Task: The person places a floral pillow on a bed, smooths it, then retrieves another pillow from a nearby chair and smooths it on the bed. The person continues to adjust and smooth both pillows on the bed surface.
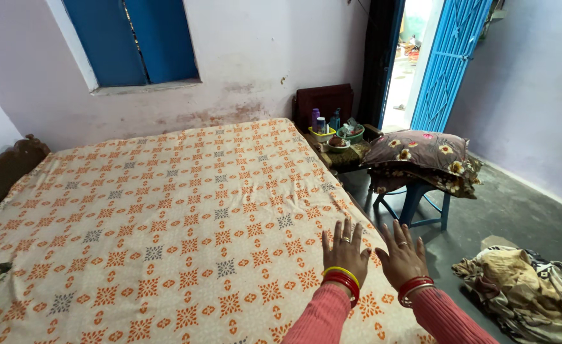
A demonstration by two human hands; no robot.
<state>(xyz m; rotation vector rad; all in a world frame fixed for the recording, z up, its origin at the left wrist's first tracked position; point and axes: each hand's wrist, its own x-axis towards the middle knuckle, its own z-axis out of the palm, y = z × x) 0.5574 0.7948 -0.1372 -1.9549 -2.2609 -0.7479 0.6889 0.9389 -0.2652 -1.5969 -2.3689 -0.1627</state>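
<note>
Both hands, left (345,251) and right (402,256), lie flat with fingers spread on the bedsheet (185,216) near its edge, holding nothing; pillows (424,156) sit well apart on a stool (415,200).

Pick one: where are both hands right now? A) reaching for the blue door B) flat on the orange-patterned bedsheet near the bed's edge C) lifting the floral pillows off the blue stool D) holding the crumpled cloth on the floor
B: the left hand and right hand lie palm-down with fingers spread on the bedsheet by its near edge, while the pillows sit untouched on the stool.
</note>
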